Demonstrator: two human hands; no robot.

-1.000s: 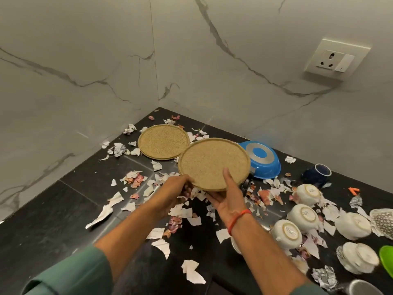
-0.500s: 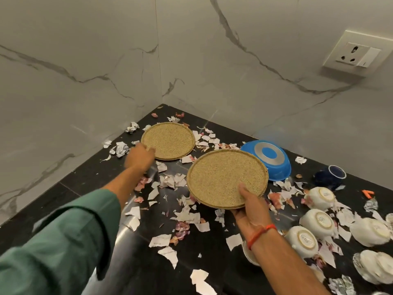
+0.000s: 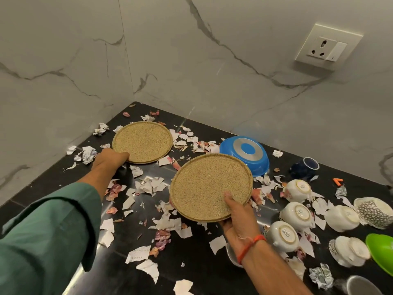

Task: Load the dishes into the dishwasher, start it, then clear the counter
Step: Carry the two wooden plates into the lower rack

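Lower right: white cups (image 3: 284, 236), upturned, bases printed "SISTA". Centre: right hand (image 3: 238, 218) pinching speckled plate (image 3: 210, 186); left hand (image 3: 110, 159) gripping second plate (image 3: 142, 141).

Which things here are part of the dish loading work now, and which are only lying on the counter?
In use:
near plate, held by right hand
far plate, gripped at its edge by left hand

Lying about:
blue bowl
white cups
dark mug
green bowl
torn paper scraps
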